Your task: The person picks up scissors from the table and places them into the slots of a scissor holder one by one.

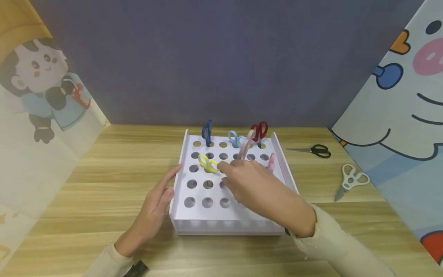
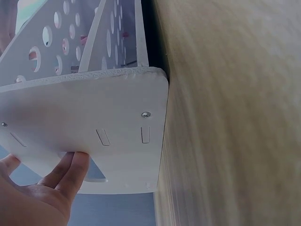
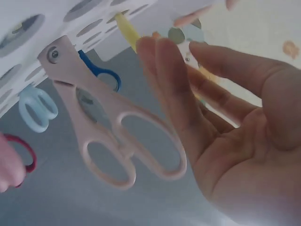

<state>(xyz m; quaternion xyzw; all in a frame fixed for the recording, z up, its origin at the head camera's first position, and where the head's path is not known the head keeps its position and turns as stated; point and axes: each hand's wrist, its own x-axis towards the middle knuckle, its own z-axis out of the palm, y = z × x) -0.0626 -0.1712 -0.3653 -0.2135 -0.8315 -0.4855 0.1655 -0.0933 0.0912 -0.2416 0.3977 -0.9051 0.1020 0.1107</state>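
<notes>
A white rack (image 1: 228,228) with rows of round holes stands on the table. My left hand (image 1: 152,207) rests against its left side panel, fingertips at a cutout in the left wrist view. Over the rack, my right hand (image 1: 256,188) has its fingertips beside yellow scissors (image 1: 209,167), which lean in a hole. In the right wrist view its thumb is apart from the fingers, and the yellow handle (image 3: 126,30) is partly behind them; contact is unclear. Pale pink scissors (image 3: 70,63) stand close by that hand.
Dark blue scissors (image 1: 208,139), light blue scissors (image 1: 237,141), red scissors (image 1: 260,132) and pink scissors (image 1: 271,163) also stand in the rack. On the table at right lie black-handled scissors (image 1: 315,149) and white scissors (image 1: 350,180). Panels surround the table's back and sides.
</notes>
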